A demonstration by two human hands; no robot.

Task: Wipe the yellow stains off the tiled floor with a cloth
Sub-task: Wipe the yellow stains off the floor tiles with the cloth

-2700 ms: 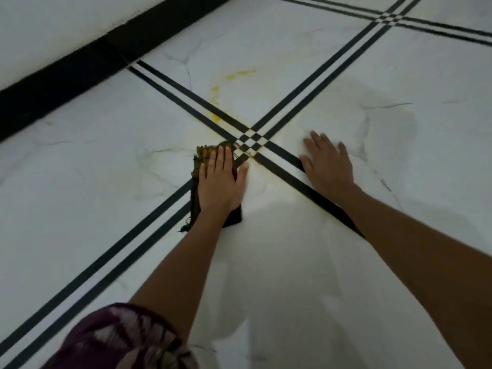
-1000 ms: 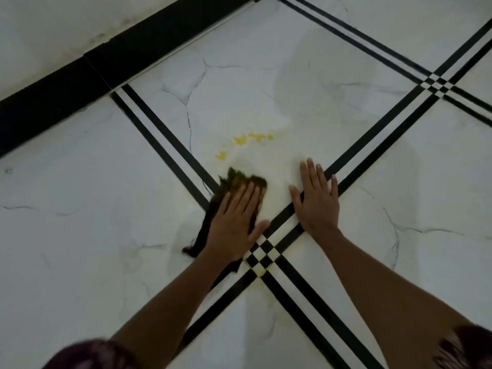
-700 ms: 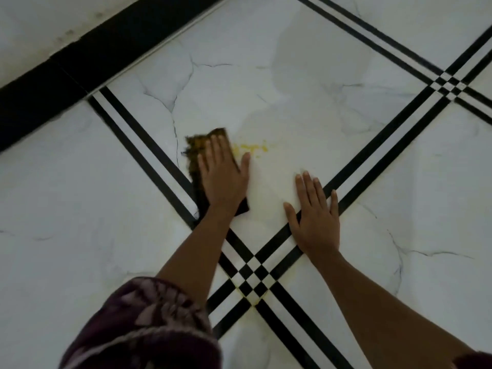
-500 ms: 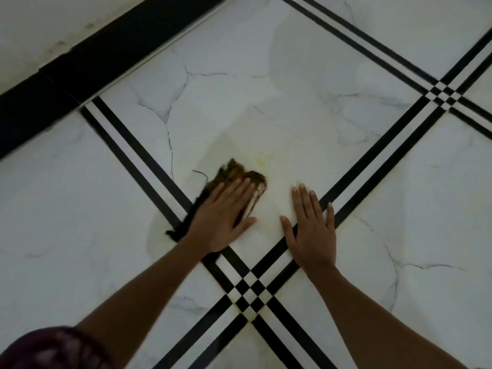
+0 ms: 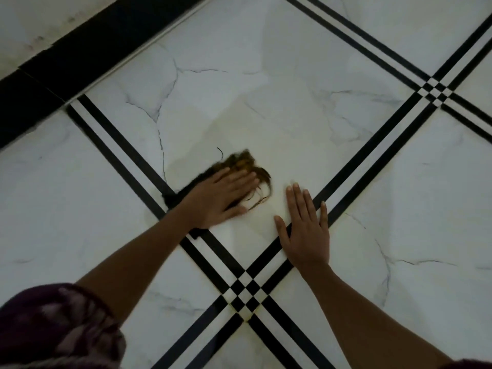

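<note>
Through the head camera we look down on a tiled floor (image 5: pixel 266 62) of white, grey-veined marble-look tiles. Paired black stripes (image 5: pixel 127 153) border each tile, and where they cross they form a small checkered crossing (image 5: pixel 246 294) between our forearms, with a second one (image 5: pixel 435 93) at upper right. Along the upper left runs a black skirting (image 5: pixel 93 46) at the foot of a pale wall (image 5: pixel 34 14). A dull, damp-looking patch (image 5: pixel 234 121) spreads over the middle tile.

Our left hand (image 5: pixel 221 198) lies flat with straight fingers, pressing the cloth (image 5: pixel 239 162) onto the tile just beyond the striped border. The cloth is dark, and its frayed, brown-yellow end sticks out past our fingertips; both it and the hand are motion-blurred. Our right hand (image 5: pixel 306 235) rests open, palm down, just beside the cloth, its heel across the stripes. A purple patterned sleeve (image 5: pixel 53 328) fills the lower left corner.

A second ago, bright yellow stains lay on this tile just beyond the cloth. Then the left hand carried the cloth up over them, and half a second ago only a faint yellowish smear was left. Now the cloth sits slightly nearer the right hand, and the tile around it shows at most a pale creamy tint. The right hand has kept its place on the stripes.
</note>
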